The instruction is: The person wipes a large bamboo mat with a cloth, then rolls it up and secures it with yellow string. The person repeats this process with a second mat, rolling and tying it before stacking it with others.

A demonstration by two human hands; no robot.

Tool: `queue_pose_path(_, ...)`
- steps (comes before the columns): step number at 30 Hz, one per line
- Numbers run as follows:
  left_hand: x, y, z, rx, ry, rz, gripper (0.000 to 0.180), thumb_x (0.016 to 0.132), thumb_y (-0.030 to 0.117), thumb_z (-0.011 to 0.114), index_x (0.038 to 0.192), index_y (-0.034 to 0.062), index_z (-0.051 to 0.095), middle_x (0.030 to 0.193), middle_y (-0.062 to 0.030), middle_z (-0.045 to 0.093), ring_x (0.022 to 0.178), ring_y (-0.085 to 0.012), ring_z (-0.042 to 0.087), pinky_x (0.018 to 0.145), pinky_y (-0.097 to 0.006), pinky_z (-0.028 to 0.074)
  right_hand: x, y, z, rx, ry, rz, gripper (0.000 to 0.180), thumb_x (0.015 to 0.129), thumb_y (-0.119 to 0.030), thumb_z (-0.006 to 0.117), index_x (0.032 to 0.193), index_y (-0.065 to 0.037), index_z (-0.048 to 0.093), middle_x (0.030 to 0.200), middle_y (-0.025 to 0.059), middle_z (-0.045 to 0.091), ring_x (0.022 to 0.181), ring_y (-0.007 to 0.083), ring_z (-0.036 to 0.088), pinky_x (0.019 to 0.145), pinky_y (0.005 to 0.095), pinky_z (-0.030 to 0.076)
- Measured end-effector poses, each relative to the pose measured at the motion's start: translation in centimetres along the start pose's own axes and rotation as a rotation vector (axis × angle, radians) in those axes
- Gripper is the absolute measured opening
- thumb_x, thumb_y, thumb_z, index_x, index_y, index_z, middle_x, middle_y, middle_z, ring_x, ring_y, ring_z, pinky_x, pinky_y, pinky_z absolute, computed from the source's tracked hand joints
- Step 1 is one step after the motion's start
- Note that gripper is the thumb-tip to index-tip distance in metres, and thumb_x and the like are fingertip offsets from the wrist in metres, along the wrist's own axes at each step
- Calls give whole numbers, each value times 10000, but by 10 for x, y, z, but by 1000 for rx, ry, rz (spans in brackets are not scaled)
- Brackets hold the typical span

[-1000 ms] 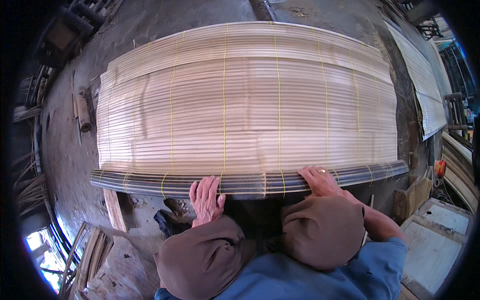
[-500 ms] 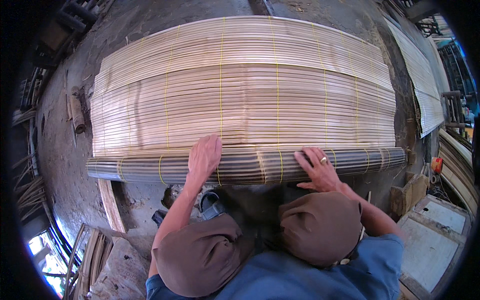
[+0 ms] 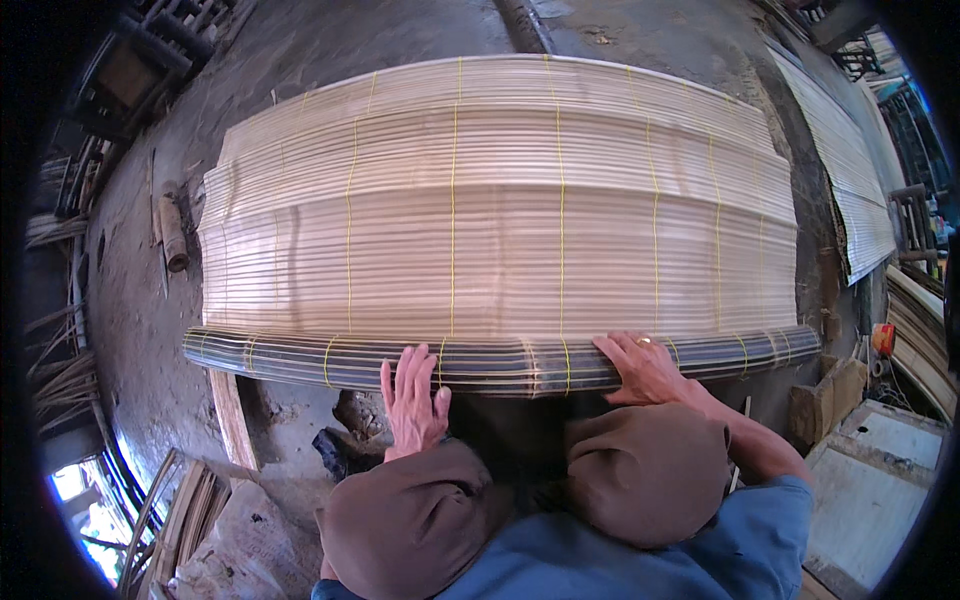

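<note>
A wide slatted bamboo blind point(image 3: 500, 250), bound with yellow cords, lies spread out in front of my knees. Its near edge is wound into a dark, striped roll point(image 3: 480, 368) that runs from left to right. My left hand point(image 3: 415, 400) is open, with fingers pointing away and their tips against the near side of the roll. On the right, my right hand point(image 3: 645, 370), wearing a ring, rests over the roll with its fingers stretched across the top. Neither palm can be seen.
A second pale slatted blind point(image 3: 835, 165) lies at the right. Nearer are a wooden block point(image 3: 828, 398) and a framed panel point(image 3: 870, 490). Bamboo lengths point(image 3: 170, 232) lie at the left, above a plank point(image 3: 233, 420) near the roll. A pale sack point(image 3: 245, 545) sits lower left.
My left hand has drawn back from the top of the roll to its near side, its fingers more spread. The blind and roll now appear lower in the picture. My right hand stays on the roll.
</note>
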State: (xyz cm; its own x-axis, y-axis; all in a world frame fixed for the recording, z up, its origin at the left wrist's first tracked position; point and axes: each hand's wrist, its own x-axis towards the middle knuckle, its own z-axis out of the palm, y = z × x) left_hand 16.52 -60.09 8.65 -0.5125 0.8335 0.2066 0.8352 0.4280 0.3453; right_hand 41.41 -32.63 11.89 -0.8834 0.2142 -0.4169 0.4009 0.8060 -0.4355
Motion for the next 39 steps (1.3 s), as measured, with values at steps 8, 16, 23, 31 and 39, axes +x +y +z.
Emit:
queue_pose_path(8, 35, -14, 8, 5, -207, -65, 193, 949, 234, 544, 915, 92, 671, 917, -82, 699, 905, -251, 659, 895, -416, 426, 19, 25, -20, 209, -189, -60, 829, 728, -417, 842, 1407, -77, 507, 1257, 210, 561, 1191, 395, 554, 1003, 457, 476)
queue_pose_path(16, 142, -44, 62, -70, -300, -69, 350, 996, 300, 482, 863, 44, 680, 791, -196, 688, 795, -406, 666, 751, -522, 518, 16, 11, -8, -308, 164, -99, 1053, 630, -390, 897, 1517, -180, 371, 1443, 207, 393, 1358, 406, 364, 1156, 546, 295)
queue_pose_path(23, 152, -36, 47, -72, -386, -151, 373, 1021, 364, 466, 984, 53, 667, 785, -254, 681, 769, -465, 664, 751, -561, 520, 19, 15, 3, -325, 274, -33, 1118, 594, -280, 924, 1531, -135, 331, 1351, 202, 452, 1272, 394, 446, 1116, 525, 344)
queue_pose_path(31, 3, 6, -4, 52, 88, 14, 254, 930, 232, 574, 1130, 86, 634, 1051, -47, 696, 1046, -254, 634, 1109, -491, 312, -11, -13, 4, 18, -59, -25, 872, 695, -338, 830, 1427, -81, 431, 1248, 197, 553, 1150, 393, 588, 993, 513, 470)
queue_pose_path(39, 55, -12, 3, -48, -161, -55, 212, 933, 217, 576, 830, 71, 691, 854, -128, 695, 851, -295, 657, 833, -415, 454, 16, 22, -19, 280, -225, -47, 776, 792, -435, 784, 1406, -52, 505, 1204, 194, 606, 1137, 376, 576, 993, 448, 467)
